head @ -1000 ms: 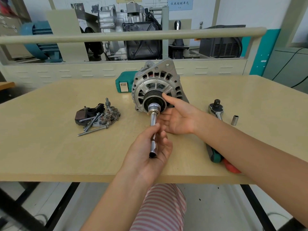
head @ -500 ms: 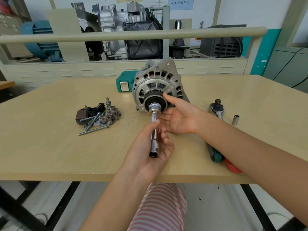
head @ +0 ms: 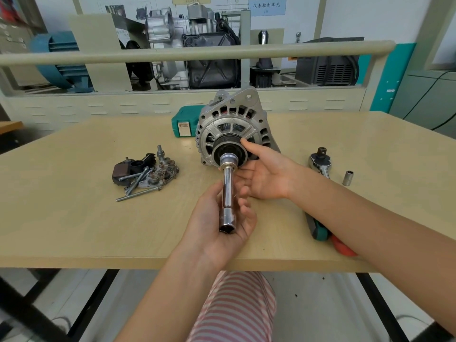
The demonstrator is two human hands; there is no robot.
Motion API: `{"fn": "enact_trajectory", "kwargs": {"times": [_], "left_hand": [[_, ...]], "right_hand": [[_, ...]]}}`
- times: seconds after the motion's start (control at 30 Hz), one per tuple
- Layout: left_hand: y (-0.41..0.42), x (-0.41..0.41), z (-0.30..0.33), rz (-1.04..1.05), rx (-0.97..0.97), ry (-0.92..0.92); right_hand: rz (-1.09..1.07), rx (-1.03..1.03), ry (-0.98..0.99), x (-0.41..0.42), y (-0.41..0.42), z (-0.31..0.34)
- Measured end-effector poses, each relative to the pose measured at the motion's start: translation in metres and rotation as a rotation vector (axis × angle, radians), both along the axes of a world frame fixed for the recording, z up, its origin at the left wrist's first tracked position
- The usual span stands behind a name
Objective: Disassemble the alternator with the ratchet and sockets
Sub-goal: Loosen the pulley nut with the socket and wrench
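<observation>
Alternator point(head: 234, 129) upright near the tabletop's point(head: 74, 218) far edge, pulley facing forward. Long socket extension point(head: 228, 193) seated on the pulley nut, cradled in the left hand point(head: 219, 218) with fingers curled around the shaft. Right hand point(head: 266, 176) flat-fingered, thumb pressing the pulley rim. Ratchet point(head: 320, 161) idle toward the right edge, loose socket point(head: 348, 177) beside it. Risk here: pulley spinning under a light brace, socket slipping off the nut, alternator tipping.

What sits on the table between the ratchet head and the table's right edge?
In the head view, one small loose socket stands upright on the table, just right of the ratchet. Beyond it, only bare tabletop.
</observation>
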State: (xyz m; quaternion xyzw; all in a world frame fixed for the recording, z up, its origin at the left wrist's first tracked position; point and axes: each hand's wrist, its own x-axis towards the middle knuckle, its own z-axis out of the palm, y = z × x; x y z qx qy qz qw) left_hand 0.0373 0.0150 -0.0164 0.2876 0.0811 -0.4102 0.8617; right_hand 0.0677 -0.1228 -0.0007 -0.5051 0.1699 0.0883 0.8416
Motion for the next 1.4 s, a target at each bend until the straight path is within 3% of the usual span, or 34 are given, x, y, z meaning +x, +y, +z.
{"fn": "enact_trajectory", "kwargs": {"times": [0.5,0.73,1.07,1.4], "left_hand": [[0.0016,0.0003,0.0007,-0.04,0.021,-0.015],[0.0003,-0.0019,0.0017,-0.003,0.042,-0.037],[0.0008,-0.0012,0.001,-0.036,0.031,-0.06],[-0.0026,-0.0025,-0.001,0.042,0.047,-0.053]], "right_hand": [[0.023,0.037,-0.003,-0.0036,0.002,0.0028],[0.008,-0.05,0.006,-0.0001,0.0007,0.0001],[0.03,0.024,-0.003,-0.0014,0.0014,0.0019],[0.021,0.0,-0.002,-0.0009,0.0009,-0.0001]]}}
